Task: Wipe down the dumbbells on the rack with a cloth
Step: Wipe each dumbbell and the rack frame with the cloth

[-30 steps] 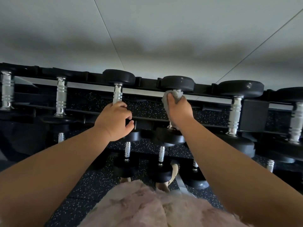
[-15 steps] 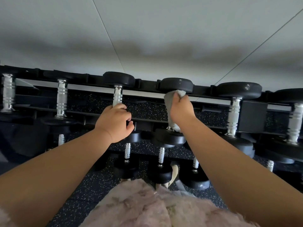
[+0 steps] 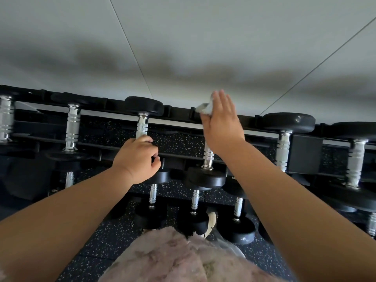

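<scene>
Up on the rack (image 3: 305, 153), the right hand (image 3: 221, 123) is flat, fingers straight, pressing the cloth (image 3: 205, 108) on the far end of the middle dumbbell (image 3: 206, 177). The left hand (image 3: 136, 161) curls round the left dumbbell (image 3: 142, 125). Rub all round that end, pressing hard.

The person wears fluffy pale pink clothes (image 3: 173, 259) that look soft and fuzzy. Both arms (image 3: 71, 210) are bare from the left hand (image 3: 136, 159) and right hand (image 3: 220, 127) back. One light cream shoe (image 3: 211, 219) shows below.
</scene>
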`<action>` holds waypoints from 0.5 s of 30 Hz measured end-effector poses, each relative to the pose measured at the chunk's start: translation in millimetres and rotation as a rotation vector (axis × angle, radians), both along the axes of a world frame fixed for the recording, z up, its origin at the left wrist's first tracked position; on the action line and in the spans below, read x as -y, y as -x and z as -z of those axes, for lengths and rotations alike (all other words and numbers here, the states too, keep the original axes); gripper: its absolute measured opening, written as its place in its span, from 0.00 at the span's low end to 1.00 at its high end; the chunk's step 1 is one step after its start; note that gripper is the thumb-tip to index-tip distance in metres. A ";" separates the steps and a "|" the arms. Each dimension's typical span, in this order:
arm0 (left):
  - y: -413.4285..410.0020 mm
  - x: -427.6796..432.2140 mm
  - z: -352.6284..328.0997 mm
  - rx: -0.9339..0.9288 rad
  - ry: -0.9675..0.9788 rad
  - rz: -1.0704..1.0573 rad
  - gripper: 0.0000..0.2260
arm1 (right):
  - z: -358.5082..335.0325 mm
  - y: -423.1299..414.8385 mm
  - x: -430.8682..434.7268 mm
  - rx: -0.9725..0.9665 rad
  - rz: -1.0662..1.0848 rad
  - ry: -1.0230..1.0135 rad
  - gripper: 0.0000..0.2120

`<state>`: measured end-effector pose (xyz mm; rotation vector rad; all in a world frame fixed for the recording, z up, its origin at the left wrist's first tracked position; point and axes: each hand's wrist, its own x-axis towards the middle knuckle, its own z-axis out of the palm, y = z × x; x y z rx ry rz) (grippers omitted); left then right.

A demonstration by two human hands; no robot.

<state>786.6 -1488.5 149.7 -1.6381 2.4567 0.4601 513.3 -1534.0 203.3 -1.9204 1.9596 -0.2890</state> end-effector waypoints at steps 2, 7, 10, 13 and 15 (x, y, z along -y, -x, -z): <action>-0.2 0.4 1.2 -0.001 0.002 -0.002 0.13 | 7.5 -12.2 12.8 -0.240 -0.134 -0.007 0.32; -1.0 -0.2 2.5 -0.013 0.016 0.007 0.09 | 11.9 12.4 17.6 -0.215 -0.231 0.140 0.22; -0.3 -1.0 0.7 -0.007 0.034 0.011 0.09 | 17.6 48.7 11.4 -0.017 0.127 -0.041 0.21; 0.3 -1.0 -0.9 -0.011 0.033 0.016 0.09 | 19.7 63.1 12.8 -0.041 0.272 -0.272 0.26; -0.1 -0.5 -0.7 -0.015 0.037 0.016 0.09 | 12.9 54.5 16.3 0.022 0.295 -0.266 0.24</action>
